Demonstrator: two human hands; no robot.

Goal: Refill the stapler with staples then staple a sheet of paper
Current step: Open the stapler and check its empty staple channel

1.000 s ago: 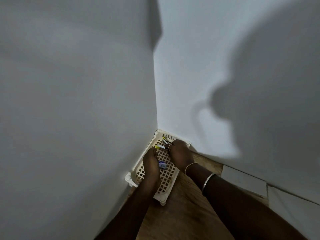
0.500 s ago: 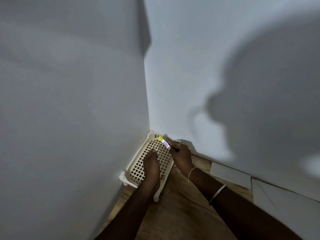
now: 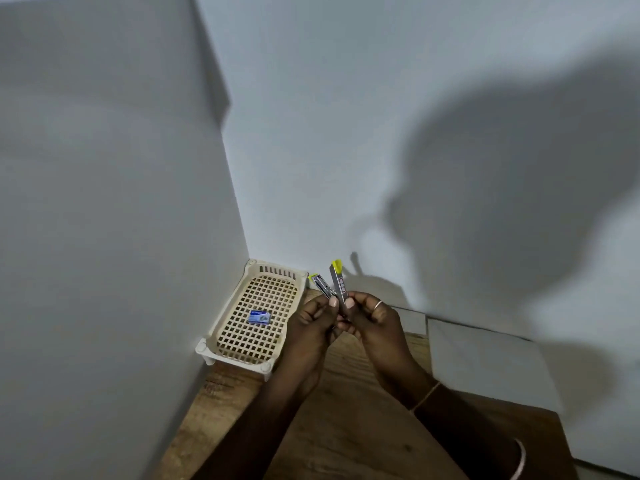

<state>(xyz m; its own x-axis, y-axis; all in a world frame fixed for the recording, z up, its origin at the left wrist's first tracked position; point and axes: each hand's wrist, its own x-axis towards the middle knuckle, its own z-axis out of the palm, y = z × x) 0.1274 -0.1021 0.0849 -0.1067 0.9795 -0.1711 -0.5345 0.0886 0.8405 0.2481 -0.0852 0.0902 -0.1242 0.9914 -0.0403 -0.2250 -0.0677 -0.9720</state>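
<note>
Stapler (image 3: 338,285), splayed, pinched by left hand (image 3: 311,329) and right hand (image 3: 377,323); staple box (image 3: 259,317) illegible.

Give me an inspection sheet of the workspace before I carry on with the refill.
Surface: wooden table, set in a corner.
Job's things: stapler swung open, held above the table; staple box lying in the tray; paper sheets flat by the wall.
Clutter: nothing seen.
Grippers: left hand and right hand both grip the stapler.
Cables: nothing seen.
Surroundings: white walls, a shadow on one.

Staple box (image 3: 259,317) in tray (image 3: 273,292)
</note>
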